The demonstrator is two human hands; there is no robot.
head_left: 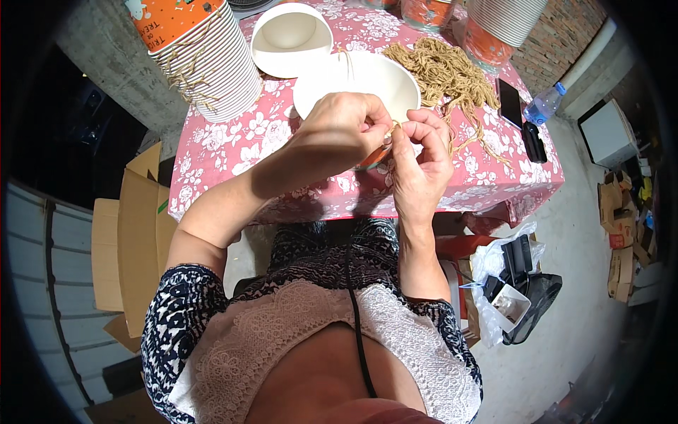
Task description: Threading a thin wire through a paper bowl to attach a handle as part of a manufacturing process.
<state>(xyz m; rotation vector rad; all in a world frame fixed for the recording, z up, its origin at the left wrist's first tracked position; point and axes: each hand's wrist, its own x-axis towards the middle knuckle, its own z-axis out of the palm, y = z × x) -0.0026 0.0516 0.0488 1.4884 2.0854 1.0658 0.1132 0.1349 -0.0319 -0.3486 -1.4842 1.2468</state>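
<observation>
A paper bucket [325, 79], white inside with a glimpse of orange outside, lies tilted at the table's near edge with its mouth facing away from me. At its near side, my left hand [346, 126] and my right hand [426, 157] meet. Both pinch a thin tan cord [396, 126] between thumb and fingertips. Part of the cord is hidden by the fingers, so I cannot tell how it is looped. Another strand shows over the bucket's far rim. Beyond the right hand sits a heap of tan cords [452, 74], some trailing toward me.
A tall stack of nested buckets [208, 67] with cord handles stands at left. One more white bucket [293, 42] lies behind. On the right are a phone [508, 103], a black case [534, 143] and a water bottle [544, 104]. Cardboard boxes [134, 240] stand at left.
</observation>
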